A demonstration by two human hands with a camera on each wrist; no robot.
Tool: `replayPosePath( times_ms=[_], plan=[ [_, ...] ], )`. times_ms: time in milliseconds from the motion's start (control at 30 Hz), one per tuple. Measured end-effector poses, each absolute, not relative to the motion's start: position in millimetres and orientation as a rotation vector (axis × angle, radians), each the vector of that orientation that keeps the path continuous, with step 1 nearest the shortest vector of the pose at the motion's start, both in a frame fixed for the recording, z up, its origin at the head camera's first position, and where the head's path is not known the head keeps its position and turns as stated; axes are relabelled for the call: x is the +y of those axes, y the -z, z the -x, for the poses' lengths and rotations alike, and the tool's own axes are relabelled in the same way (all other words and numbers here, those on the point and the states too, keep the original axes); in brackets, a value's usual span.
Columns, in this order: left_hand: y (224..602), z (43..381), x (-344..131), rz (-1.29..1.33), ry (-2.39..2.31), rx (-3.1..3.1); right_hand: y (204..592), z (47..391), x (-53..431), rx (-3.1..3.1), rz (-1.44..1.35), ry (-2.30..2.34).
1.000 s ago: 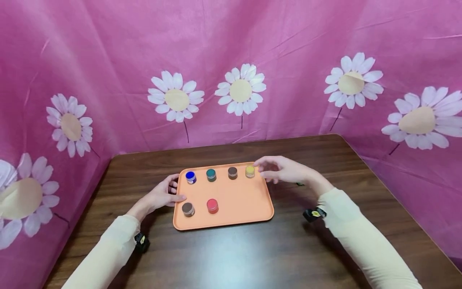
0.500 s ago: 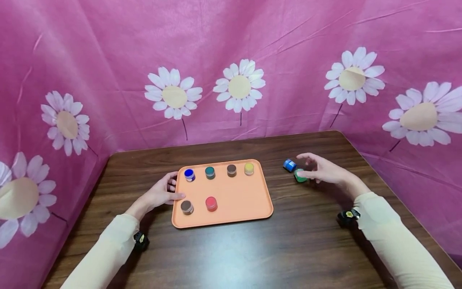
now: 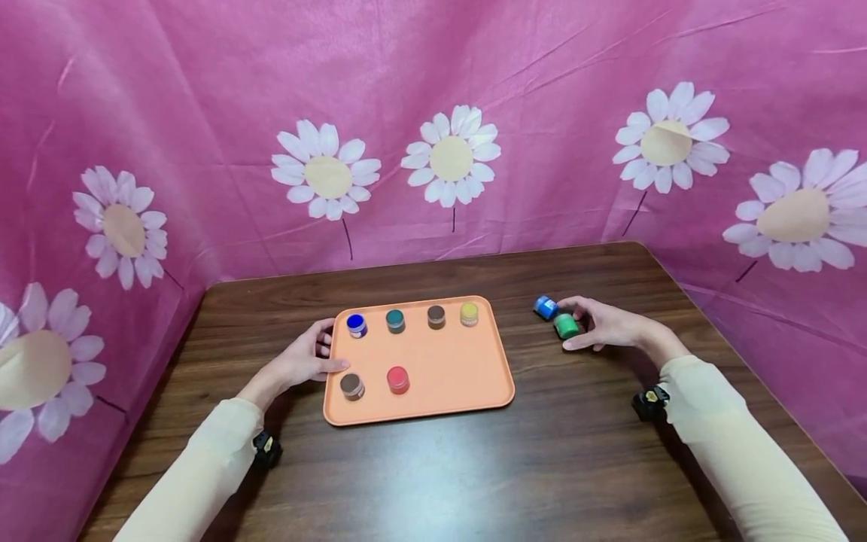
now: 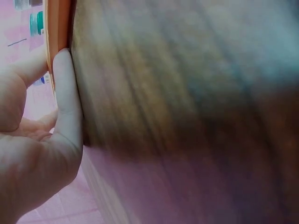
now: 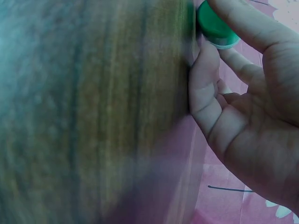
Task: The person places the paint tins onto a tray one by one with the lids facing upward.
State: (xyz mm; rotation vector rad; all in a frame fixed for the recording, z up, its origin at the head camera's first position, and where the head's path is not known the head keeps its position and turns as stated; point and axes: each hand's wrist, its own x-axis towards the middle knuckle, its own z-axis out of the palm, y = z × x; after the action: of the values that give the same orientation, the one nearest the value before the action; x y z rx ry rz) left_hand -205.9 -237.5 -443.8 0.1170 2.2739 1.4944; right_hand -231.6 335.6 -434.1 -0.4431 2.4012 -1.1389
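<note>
My left hand (image 3: 301,360) grips the left side of the orange tray (image 3: 447,414), its thumb over the rim. On the tray's far side stand small paint jars: a dark blue jar (image 3: 355,325), a teal jar (image 3: 395,321), a brown jar (image 3: 436,317) and a yellow jar (image 3: 469,314). Nearer are another brown jar (image 3: 351,385) and a red jar (image 3: 397,379). To the right of the tray, my right hand (image 3: 612,325) has thumb and fingers spread around a green jar (image 5: 216,25) on the table. A blue jar (image 3: 545,307) lies beside it, close to the fingertips.
The brown wooden table (image 3: 433,482) ends at the back against a pink curtain (image 3: 542,98) printed with white daisies. Black wrist cameras sit on both sleeves. Much of each wrist view is blurred tabletop.
My right hand has left the yellow jar at the tray's corner, moved right to the green jar, and come down around it. The left hand stays on the tray.
</note>
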Motion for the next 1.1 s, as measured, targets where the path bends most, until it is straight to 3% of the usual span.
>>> replayPosePath(
  times_ms=[1100],
  plan=[
    [447.0,211.3,-238.8,-0.109,-1.420,2.331,437.0,234.4,332.0,2.466,0.304,1.085]
  ],
)
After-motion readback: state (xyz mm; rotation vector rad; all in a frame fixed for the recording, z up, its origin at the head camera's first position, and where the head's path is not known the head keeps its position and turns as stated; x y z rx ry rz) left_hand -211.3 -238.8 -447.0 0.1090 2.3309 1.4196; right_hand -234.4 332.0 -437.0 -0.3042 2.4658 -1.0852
